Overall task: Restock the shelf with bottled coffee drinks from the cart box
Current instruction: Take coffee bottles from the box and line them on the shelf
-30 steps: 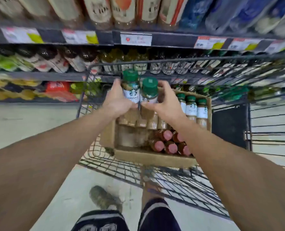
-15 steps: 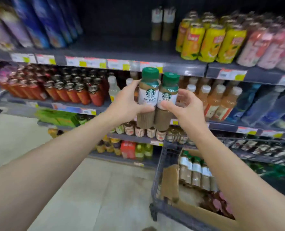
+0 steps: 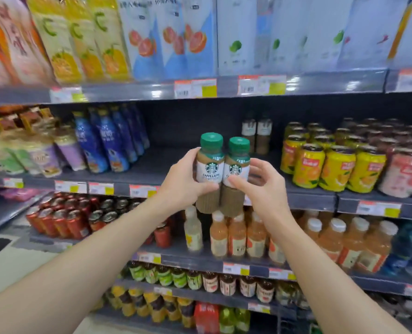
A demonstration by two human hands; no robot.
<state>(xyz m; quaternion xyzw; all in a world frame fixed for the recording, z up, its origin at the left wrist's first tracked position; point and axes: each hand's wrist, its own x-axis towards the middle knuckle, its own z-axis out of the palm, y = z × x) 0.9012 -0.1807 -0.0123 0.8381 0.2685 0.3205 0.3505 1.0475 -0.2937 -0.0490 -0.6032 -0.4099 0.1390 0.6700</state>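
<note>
Before the shelf (image 3: 224, 162), two bottles (image 3: 223, 173) held upright.

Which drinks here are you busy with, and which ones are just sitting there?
Part of the job:
- two green-capped caffe latte bottles, gripped by the left hand and right hand
- dark empty shelf gap
- two matching coffee bottles at the back

Just sitting there:
- yellow orange-drink cans
- blue bottles
- red cans
</note>
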